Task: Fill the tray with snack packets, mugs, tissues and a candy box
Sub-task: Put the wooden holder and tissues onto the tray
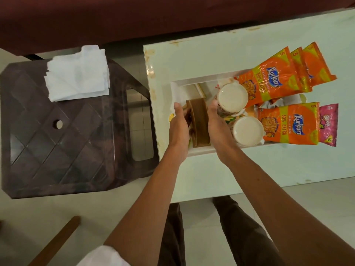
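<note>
Both hands flank the brown candy box (197,123), standing on edge at the tray's (199,150) left end on the bench (211,60): left hand (178,129) and right hand (219,129) are pressed against its sides. Best lowered straight, square to the wall. Little room: two mugs (233,96) touch the right hand; snack packets (276,79) overhang the far rim. Tissues (76,73) wait on the stool (57,143), well apart.

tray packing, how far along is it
Done: orange snack packets, a pink packet and two mugs already sit in the white tray. In hand: the left hand and right hand are setting the brown candy box on edge into the tray's left end. Left: the white tissues still lie on the plastic stool.
</note>
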`<move>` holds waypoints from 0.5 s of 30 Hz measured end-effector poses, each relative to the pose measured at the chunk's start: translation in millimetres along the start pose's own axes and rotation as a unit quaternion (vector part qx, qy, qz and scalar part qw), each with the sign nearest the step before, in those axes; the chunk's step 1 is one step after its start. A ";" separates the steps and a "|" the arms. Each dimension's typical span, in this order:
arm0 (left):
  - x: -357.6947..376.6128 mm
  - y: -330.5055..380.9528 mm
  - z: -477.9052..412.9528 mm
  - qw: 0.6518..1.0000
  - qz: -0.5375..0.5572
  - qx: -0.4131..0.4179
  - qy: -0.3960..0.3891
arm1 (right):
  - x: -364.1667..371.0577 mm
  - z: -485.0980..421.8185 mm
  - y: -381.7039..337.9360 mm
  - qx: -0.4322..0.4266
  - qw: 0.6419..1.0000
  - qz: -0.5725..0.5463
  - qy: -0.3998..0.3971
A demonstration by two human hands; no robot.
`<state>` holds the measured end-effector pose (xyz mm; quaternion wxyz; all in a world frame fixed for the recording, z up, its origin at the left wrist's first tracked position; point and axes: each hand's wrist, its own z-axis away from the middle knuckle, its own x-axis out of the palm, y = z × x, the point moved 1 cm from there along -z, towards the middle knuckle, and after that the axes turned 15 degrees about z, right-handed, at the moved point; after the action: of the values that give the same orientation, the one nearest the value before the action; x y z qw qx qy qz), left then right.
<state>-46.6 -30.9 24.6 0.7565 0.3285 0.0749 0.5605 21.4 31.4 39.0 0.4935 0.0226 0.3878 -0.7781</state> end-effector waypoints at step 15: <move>-165.2 150.3 71.3 0.882 -0.251 0.354 0.181 | 38.6 66.1 -99.5 -0.258 0.942 0.199 0.081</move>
<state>-191.9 -185.2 125.0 0.6784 0.4373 0.4842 0.3378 -53.5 -17.9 126.8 0.5941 0.0343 0.6020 -0.5324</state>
